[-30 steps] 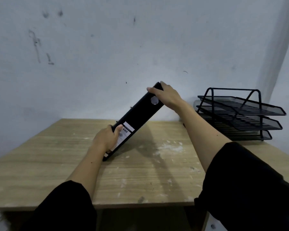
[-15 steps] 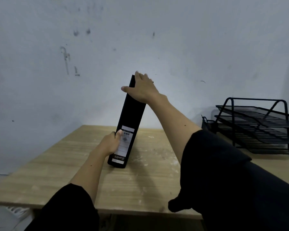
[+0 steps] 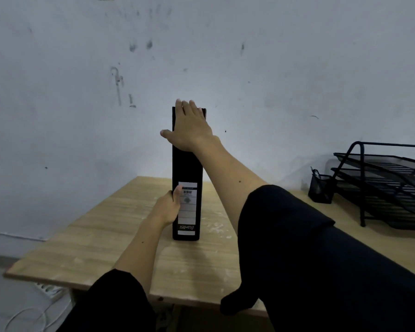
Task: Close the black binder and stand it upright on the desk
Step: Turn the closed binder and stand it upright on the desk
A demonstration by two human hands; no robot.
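Note:
The black binder point(image 3: 187, 171) stands closed and upright on the wooden desk point(image 3: 120, 233), its spine with a white label facing me. My left hand point(image 3: 168, 208) grips the lower left edge of the spine, thumb on the label. My right hand point(image 3: 189, 127) lies flat over the top of the spine, fingers reaching over the upper end. The binder's bottom rests on the desk surface near the middle.
A black wire paper tray rack point(image 3: 383, 185) with three tiers stands at the right back of the desk, a small black mesh pen cup point(image 3: 321, 188) beside it. A white wall rises right behind the desk. Cables lie on the floor at lower left.
The binder swung from a steep rightward lean to fully vertical, pivoting on its lower end. My right hand rode up with its top; my left hand kept hold low on the spine.

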